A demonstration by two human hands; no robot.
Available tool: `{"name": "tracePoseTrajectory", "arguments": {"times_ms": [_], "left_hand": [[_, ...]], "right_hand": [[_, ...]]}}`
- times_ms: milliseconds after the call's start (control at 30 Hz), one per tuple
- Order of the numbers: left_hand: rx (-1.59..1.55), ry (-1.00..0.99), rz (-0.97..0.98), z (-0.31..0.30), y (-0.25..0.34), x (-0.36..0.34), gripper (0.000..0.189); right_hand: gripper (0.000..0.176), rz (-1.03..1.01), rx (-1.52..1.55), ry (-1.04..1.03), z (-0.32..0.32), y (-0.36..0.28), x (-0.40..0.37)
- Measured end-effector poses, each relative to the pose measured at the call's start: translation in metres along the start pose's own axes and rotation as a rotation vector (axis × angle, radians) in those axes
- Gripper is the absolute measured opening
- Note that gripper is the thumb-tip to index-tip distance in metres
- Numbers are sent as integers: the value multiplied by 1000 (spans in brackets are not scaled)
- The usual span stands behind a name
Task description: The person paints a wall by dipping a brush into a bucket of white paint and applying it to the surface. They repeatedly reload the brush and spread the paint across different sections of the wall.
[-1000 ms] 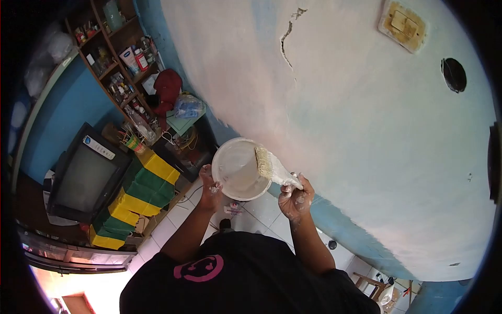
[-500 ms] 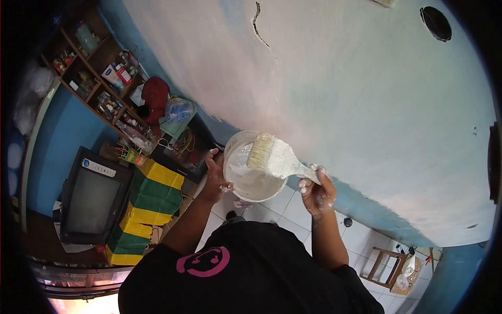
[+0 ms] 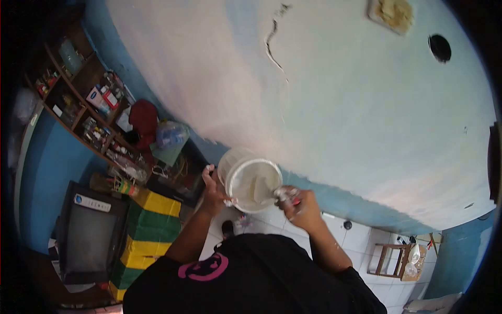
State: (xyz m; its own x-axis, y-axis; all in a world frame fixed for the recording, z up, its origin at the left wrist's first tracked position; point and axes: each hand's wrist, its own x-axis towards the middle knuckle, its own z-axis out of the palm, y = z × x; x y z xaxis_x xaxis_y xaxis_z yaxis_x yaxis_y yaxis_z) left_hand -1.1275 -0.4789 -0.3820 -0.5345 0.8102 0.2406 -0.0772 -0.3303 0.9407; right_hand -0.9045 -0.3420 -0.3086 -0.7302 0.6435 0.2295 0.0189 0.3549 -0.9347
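Observation:
A white bucket (image 3: 234, 166) with whitish paint inside is tilted between my hands, close to the partly painted wall (image 3: 334, 120). My left hand (image 3: 213, 193) grips the bucket's left side, its fingers spread around the wall of the bucket. At the right rim, my right hand (image 3: 297, 205) is closed on the handle of a wide paint brush (image 3: 260, 189), whose head is down inside the bucket. White paint marks the fingers of both hands.
A wooden shelf (image 3: 78, 112) with bottles stands at left, above an old television (image 3: 91, 233) and a yellow-green striped cover (image 3: 151, 225). A small wooden stool (image 3: 384, 260) is at lower right. The wall has a crack and a dark round hole.
My right hand has moved left and down, taking the brush from above the rim into the bucket. The bucket is tilted differently, and the view has shifted, showing more of the upper wall.

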Motion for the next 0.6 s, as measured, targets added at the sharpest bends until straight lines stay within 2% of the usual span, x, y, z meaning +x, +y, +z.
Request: {"name": "tracePoseTrajectory", "arguments": {"times_ms": [100, 167, 200, 267, 367, 500, 600], "left_hand": [[169, -5, 18, -53, -14, 4, 115], [457, 3, 77, -75, 2, 5, 112], [375, 20, 58, -87, 3, 6, 111], [11, 89, -18, -104, 8, 7, 110], [-150, 115, -66, -140, -4, 12, 113], [-102, 117, -90, -178, -2, 30, 116], [136, 69, -1, -205, 0, 48, 113]], "right_hand": [[13, -111, -214, -110, 51, -3, 27], [19, -25, -286, -237, 78, -17, 45], [22, 19, -322, -301, 90, -23, 53], [26, -31, -402, -385, 112, -33, 70], [31, -103, -549, -485, 149, -37, 102], [26, -114, -801, -543, 203, -54, 146], [24, -159, -986, -574, 239, -59, 172]]}}
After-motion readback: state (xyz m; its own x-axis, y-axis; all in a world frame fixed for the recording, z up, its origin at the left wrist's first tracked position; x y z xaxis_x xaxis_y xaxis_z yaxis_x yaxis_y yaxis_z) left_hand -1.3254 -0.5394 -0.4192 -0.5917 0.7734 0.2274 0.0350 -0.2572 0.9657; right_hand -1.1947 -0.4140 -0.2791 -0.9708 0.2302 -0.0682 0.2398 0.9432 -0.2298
